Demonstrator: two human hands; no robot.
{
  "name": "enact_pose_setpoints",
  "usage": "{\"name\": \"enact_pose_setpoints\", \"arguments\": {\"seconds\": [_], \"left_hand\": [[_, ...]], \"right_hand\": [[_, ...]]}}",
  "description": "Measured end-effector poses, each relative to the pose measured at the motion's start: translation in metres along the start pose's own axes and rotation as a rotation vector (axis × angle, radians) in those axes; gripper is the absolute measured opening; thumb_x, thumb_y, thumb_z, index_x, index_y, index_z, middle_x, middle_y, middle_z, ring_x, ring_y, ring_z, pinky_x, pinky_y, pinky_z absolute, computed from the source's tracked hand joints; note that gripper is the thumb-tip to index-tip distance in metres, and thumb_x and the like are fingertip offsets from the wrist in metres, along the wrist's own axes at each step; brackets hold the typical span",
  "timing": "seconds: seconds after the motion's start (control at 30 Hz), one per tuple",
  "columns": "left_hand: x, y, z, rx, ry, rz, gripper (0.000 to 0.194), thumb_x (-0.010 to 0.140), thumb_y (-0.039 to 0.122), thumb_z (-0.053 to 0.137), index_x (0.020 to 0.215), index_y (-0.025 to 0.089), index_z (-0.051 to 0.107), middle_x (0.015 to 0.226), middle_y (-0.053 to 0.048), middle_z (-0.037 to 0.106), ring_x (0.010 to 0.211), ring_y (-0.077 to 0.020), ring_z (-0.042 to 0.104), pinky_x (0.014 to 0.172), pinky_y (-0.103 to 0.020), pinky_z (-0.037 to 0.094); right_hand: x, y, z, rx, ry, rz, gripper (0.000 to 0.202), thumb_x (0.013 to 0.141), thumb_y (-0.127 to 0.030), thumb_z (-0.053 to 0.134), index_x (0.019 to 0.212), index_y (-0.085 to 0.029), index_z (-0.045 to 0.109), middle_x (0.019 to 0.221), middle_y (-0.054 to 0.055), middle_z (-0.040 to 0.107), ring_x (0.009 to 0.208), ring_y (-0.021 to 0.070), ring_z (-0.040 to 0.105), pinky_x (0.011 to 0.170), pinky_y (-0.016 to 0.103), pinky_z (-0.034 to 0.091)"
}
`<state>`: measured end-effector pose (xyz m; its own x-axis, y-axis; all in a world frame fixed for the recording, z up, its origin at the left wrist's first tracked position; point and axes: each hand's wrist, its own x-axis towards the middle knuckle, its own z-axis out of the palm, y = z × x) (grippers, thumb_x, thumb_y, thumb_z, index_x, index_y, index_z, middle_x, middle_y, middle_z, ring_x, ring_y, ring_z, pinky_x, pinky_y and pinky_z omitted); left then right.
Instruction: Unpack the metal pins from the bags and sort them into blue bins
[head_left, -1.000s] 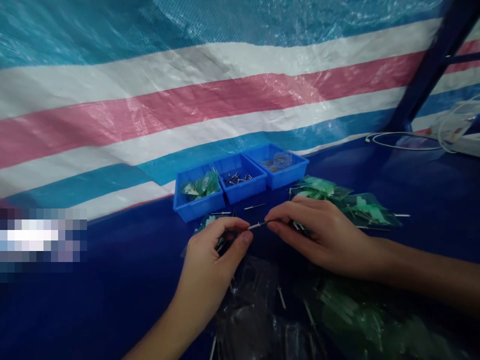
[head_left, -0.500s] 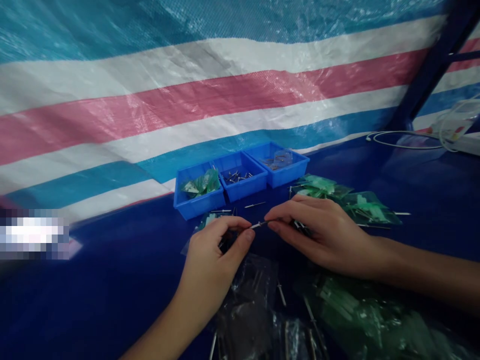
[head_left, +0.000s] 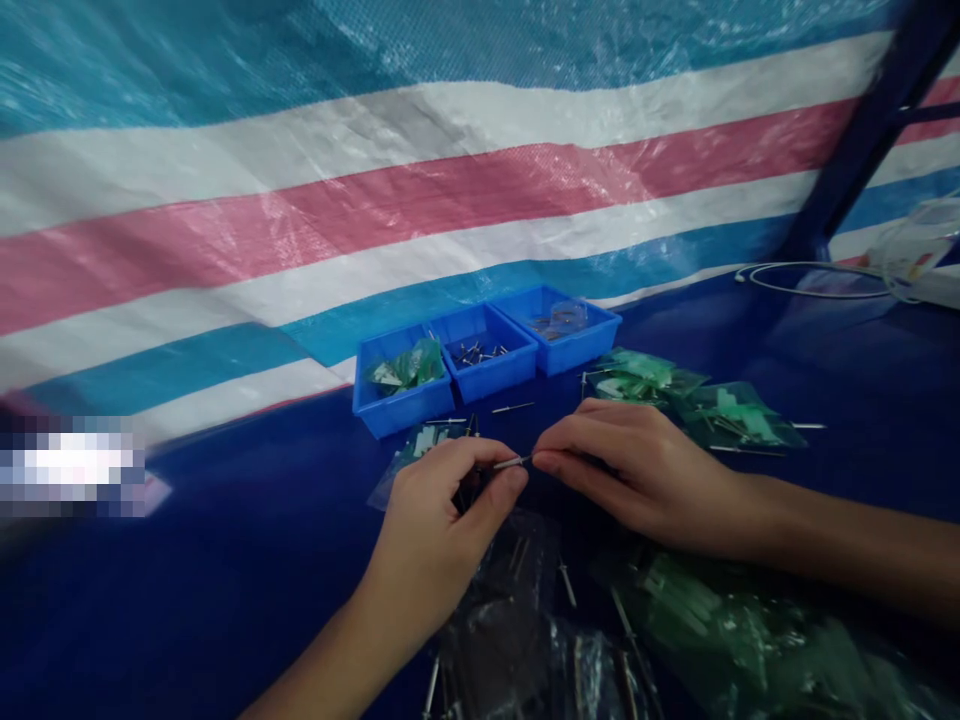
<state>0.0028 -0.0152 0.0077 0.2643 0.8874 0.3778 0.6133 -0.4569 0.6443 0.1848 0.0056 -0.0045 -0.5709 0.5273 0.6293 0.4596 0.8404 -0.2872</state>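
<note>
Pinching one end of a pin (head_left: 511, 462), the left hand (head_left: 442, 515) faces the right hand (head_left: 641, 460), whose finger and thumb grip the other end above a blue table (head_left: 225, 570). Beyond, the left bin (head_left: 405, 412) holds a green bag (head_left: 420, 364), the middle bin (head_left: 496, 374) loose pins (head_left: 480, 353), and the right bin (head_left: 581, 348) what seems a clear bag (head_left: 568, 319); striped sheeting (head_left: 420, 190) hangs behind.

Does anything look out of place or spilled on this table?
A thin metal pin lies loose before the middle blue bin, and another pin nearer the camera. Similar pieces sit in that bin, so these look stray.
</note>
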Motion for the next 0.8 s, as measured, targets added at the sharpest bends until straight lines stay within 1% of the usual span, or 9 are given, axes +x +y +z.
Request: {"name": "enact_pose_setpoints", "arguments": {"seconds": [0.1, 0.2, 0.37, 0.6, 0.8], "left_hand": [[-0.0009, 0.0004, -0.0001, 0.008, -0.006, 0.001, 0.008, 0.078, 0.025, 0.057, 0.077, 0.020, 0.064, 0.068, 0.002, 0.064, 0.060, -0.0128, 0.057, 0.056, -0.023, 0.043], [-0.0024, -0.0001, 0.0006, 0.010, -0.015, -0.002, 0.008, 0.077, 0.025, 0.059, 0.081, 0.021, 0.064, 0.073, 0.001, 0.066, 0.064, -0.0139, 0.059, 0.059, -0.024, 0.045], [-0.0039, -0.0023, 0.0014, 0.024, -0.028, 0.027, 0.008, 0.077, 0.023, 0.059, 0.083, 0.022, 0.064, 0.075, 0.002, 0.067, 0.067, -0.0136, 0.061, 0.065, -0.025, 0.047], [-0.0021, -0.0013, 0.0014, 0.046, -0.033, 0.048, 0.007, 0.078, 0.022, 0.057, 0.082, 0.021, 0.063, 0.074, 0.002, 0.066, 0.067, -0.0141, 0.060, 0.064, -0.025, 0.046], [-0.0030, 0.0010, 0.0008, 0.041, -0.033, 0.030, 0.007, 0.078, 0.022, 0.056, 0.080, 0.021, 0.063, 0.072, 0.002, 0.066, 0.065, -0.0139, 0.060, 0.061, -0.024, 0.046]], "right_hand": [[-0.0007, -0.0001, 0.0003, 0.002, 0.008, -0.008, 0.019, 0.089, -0.019, 0.045, 0.083, -0.012, 0.061, 0.062, 0.002, 0.060, 0.056, 0.0119, 0.052, 0.054, 0.022, 0.038], [-0.0008, -0.0003, 0.0000, 0.010, 0.015, -0.036, 0.015, 0.088, -0.017, 0.047, 0.085, -0.011, 0.062, 0.062, 0.001, 0.059, 0.056, 0.0114, 0.052, 0.054, 0.022, 0.038], [0.0004, 0.0004, 0.0003, 0.020, 0.010, -0.065, 0.015, 0.088, -0.016, 0.047, 0.088, -0.011, 0.061, 0.064, 0.002, 0.060, 0.059, 0.0117, 0.053, 0.056, 0.022, 0.039], [0.0005, -0.0001, 0.0005, 0.013, 0.007, -0.074, 0.016, 0.088, -0.016, 0.046, 0.089, -0.011, 0.061, 0.063, 0.002, 0.059, 0.058, 0.0116, 0.052, 0.056, 0.022, 0.039], [-0.0003, -0.0007, -0.0011, 0.026, -0.059, -0.035, 0.016, 0.089, -0.017, 0.043, 0.091, -0.013, 0.058, 0.067, 0.002, 0.060, 0.059, 0.0120, 0.054, 0.056, 0.022, 0.039]]}}
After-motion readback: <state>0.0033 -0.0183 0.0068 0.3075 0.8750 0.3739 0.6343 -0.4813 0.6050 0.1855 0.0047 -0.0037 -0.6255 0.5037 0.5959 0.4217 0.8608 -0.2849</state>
